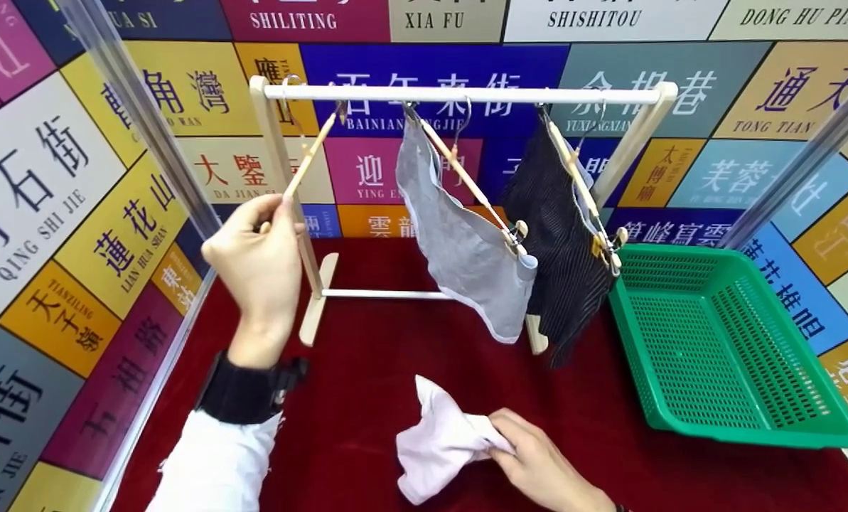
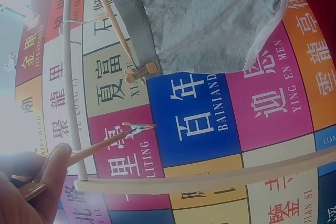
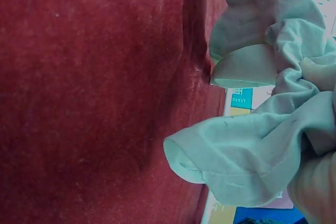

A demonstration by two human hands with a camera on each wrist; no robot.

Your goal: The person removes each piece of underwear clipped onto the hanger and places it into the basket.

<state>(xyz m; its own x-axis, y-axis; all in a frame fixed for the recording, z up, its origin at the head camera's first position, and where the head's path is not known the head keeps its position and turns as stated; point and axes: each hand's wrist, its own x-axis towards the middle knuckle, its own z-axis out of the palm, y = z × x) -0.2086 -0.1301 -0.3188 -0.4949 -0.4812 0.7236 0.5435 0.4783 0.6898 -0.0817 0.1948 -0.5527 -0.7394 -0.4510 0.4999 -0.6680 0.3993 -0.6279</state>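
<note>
My left hand (image 1: 256, 252) grips the near end of a wooden clothes hanger (image 1: 311, 158) with clips, at the left of a small wooden rack. The hanger hangs from the rail by its hook and carries no garment. In the left wrist view its far clip (image 2: 139, 128) points out past the fingers. Lower down, my right hand (image 1: 541, 459) holds a bunched pale pink garment (image 1: 441, 444) by one end, above the red cloth. Two loose flaps of that garment (image 3: 241, 150) hang out in the right wrist view; its exact kind is unclear.
On the rack's white rail (image 1: 466, 93), a grey garment (image 1: 459, 249) and a dark striped garment (image 1: 551, 213) hang from clip hangers. A green plastic basket (image 1: 758, 435) stands at the right. Red cloth (image 1: 352, 398) covers the table, with printed panels around.
</note>
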